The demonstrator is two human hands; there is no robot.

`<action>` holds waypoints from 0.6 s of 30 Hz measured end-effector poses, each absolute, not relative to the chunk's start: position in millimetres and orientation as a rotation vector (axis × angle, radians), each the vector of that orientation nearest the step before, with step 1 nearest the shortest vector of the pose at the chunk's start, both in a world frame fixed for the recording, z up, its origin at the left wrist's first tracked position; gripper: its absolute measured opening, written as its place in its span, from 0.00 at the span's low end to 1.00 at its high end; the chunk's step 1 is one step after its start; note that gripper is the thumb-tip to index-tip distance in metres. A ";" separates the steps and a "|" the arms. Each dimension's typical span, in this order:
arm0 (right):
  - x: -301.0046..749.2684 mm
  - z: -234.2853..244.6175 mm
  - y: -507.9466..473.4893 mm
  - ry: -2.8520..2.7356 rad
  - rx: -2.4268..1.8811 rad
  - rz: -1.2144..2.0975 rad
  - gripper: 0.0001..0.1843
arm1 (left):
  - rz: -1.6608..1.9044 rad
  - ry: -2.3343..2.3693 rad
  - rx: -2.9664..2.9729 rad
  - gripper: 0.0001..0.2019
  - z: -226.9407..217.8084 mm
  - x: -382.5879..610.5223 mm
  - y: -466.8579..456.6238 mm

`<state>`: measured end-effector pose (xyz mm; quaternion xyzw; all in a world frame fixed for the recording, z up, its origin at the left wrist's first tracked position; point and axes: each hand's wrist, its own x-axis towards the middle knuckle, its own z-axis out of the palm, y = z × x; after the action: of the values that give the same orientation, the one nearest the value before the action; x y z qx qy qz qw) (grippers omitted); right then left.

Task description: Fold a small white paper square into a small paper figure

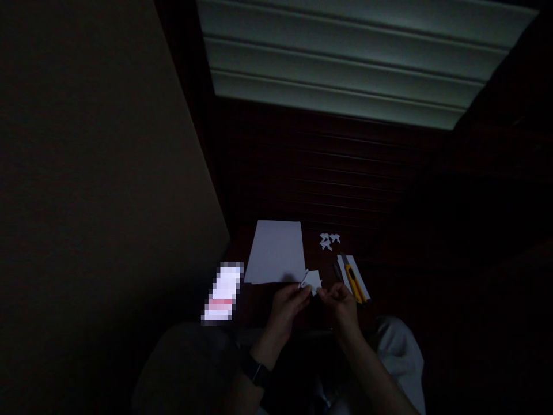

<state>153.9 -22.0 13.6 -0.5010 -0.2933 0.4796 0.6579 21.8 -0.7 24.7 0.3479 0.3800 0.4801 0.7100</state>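
Note:
A small piece of folded white paper (314, 279) is held up between my hands, just past the near edge of the dark table. My left hand (288, 304), with a black watch on its wrist, is closed on the paper's left and lower side, thumb on top. From the right, my right hand (342, 301) pinches the paper's lower right corner with its fingertips. The light is dim, so the folds show only in part. Beyond my right hand sit several small folded paper figures (325, 245) in a cluster.
Large white sheets (276, 252) lie at the table's back left. A blurred bright phone-like screen (222, 293) is at the left edge. To the right, a yellow utility knife (354, 283) rests on a white paper strip (363, 282). A wall (108, 173) rises on the left.

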 end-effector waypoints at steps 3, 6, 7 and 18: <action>149.5 13.5 -29.8 -0.776 -1.211 1.107 0.16 | 1.105 0.819 0.697 0.14 24.8 22.1 0.0; 156.9 13.5 -32.9 -0.886 -1.310 1.002 0.14 | 1.083 0.781 0.657 0.14 28.1 16.6 4.0; 162.1 14.6 -32.1 -0.910 -1.334 0.931 0.13 | 1.062 0.761 0.652 0.14 29.6 13.9 5.5; 206.7 80.9 -20.3 -1.739 -1.074 1.210 0.13 | 0.622 0.652 0.794 0.15 45.1 -0.6 11.0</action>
<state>206.7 -20.3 80.9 -0.4194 -0.6789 0.4726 0.3738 -0.6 11.0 45.1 0.3735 0.3066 0.2924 0.8252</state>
